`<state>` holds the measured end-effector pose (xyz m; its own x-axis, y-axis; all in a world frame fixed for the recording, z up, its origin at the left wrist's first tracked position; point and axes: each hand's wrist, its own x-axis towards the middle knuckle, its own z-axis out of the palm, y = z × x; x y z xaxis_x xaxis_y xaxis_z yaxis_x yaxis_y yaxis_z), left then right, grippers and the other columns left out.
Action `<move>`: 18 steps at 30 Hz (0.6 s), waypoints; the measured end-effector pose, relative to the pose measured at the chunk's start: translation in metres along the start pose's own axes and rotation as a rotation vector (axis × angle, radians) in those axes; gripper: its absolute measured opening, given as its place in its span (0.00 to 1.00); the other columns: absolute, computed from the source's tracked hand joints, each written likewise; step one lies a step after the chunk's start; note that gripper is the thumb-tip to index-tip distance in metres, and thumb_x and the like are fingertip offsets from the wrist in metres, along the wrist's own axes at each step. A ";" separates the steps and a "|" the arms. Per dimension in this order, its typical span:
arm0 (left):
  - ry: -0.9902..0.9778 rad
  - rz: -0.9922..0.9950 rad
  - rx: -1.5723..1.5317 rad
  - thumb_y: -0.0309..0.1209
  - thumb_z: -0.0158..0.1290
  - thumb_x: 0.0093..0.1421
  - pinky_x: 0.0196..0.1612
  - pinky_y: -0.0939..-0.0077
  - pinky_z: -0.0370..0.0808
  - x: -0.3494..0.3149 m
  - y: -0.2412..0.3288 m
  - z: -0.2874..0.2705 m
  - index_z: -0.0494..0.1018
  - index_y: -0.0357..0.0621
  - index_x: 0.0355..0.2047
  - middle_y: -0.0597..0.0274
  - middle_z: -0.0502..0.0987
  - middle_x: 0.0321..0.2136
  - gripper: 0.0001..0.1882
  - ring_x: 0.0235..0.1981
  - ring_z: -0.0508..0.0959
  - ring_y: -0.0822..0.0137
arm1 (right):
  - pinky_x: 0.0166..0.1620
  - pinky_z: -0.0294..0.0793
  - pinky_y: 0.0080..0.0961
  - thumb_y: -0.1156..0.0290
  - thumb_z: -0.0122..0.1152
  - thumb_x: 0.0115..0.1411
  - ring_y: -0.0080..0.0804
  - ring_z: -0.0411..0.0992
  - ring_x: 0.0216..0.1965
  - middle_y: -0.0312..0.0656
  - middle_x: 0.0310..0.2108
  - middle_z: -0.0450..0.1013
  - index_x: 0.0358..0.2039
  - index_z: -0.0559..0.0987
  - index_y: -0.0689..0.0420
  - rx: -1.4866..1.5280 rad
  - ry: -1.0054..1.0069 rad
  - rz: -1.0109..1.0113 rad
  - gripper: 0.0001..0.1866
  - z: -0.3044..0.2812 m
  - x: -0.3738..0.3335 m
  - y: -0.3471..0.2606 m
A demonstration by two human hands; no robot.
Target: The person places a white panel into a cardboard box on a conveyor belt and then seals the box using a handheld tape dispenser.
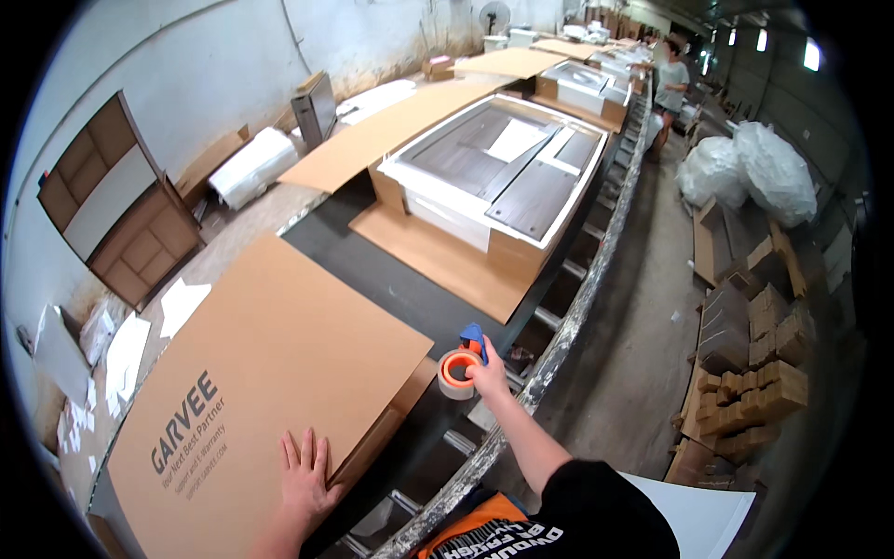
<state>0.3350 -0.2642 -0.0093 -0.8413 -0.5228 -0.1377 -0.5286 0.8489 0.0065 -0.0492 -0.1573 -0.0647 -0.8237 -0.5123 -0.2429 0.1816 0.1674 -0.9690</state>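
A large brown cardboard box (307,345) with dark printing lies on the dark conveyor belt (363,233) in front of me. My left hand (307,477) rests flat on its top, near the right edge, fingers spread. To the right of the box's corner, my right hand (488,374) grips a tape dispenser (473,335) with a blue head and an orange hub. The roll of tape faces left, close to the box. A seam along the box's right side shows beneath the top flap.
Farther along the belt sits an open box (494,168) with dark panels in white foam. The conveyor's worn metal rail (587,317) runs along my right. Cardboard pieces (754,401) are stacked on the right, below white wrapped bundles (773,172). Another person (669,84) stands far off.
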 end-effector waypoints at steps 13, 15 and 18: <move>0.154 0.042 -0.058 0.45 0.59 0.46 0.67 0.38 0.46 -0.009 -0.003 0.001 0.61 0.44 0.63 0.59 0.60 0.65 0.44 0.65 0.48 0.27 | 0.39 0.77 0.41 0.64 0.56 0.44 0.47 0.77 0.37 0.50 0.37 0.77 0.38 0.81 0.51 -1.349 -0.886 -0.836 0.18 0.250 -0.056 -0.049; 0.167 0.005 -0.086 0.43 0.60 0.47 0.67 0.39 0.47 -0.029 -0.015 0.017 0.60 0.47 0.64 0.62 0.60 0.65 0.43 0.64 0.50 0.28 | 0.40 0.78 0.39 0.63 0.57 0.43 0.47 0.76 0.40 0.49 0.38 0.77 0.37 0.82 0.50 -1.402 -1.000 -0.773 0.18 0.193 -0.101 -0.048; 0.197 0.046 -0.119 0.40 0.60 0.48 0.67 0.41 0.50 -0.007 -0.013 0.032 0.60 0.52 0.64 0.66 0.61 0.64 0.42 0.64 0.53 0.29 | 0.42 0.78 0.37 0.62 0.58 0.42 0.46 0.74 0.44 0.48 0.39 0.77 0.34 0.83 0.49 -1.452 -1.020 -0.631 0.17 0.077 -0.133 -0.060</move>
<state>0.3512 -0.2694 -0.0396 -0.8646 -0.4987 0.0611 -0.4889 0.8632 0.1262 0.0914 -0.1642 0.0225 0.1128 -0.9211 -0.3725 -0.9651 -0.0123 -0.2617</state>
